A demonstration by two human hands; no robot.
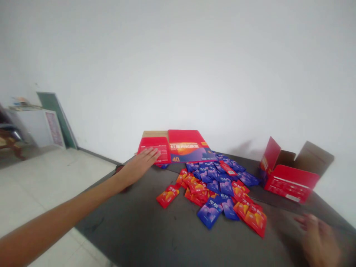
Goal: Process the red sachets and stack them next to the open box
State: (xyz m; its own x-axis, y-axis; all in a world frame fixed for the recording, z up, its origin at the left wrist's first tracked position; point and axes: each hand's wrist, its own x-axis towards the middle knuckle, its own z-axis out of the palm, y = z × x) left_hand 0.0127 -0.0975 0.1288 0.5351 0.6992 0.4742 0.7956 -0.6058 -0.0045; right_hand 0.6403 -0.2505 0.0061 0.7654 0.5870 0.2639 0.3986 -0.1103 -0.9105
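Note:
My left hand (147,161) lies flat, fingers stretched, on a folded-down red cardboard box (189,148) with an orange and purple print. Beneath and in front of that box spreads a loose pile of small sachets, some purple (210,212) and some red-orange (254,218). One red-orange sachet (168,195) lies apart, nearer to my left arm. At the lower right, blurred by motion, my right hand (319,239) hovers near the table edge with its fingers loosely apart and nothing visible in them. Closest to it stands a red box (292,183) with raised flaps.
Everything rests on a dark grey table (144,230) against a white wall (178,74). A small dark round object (119,168) is partly hidden behind my left forearm. Across the pale tiled floor (47,178), a white cabinet (36,124) stands at the far left.

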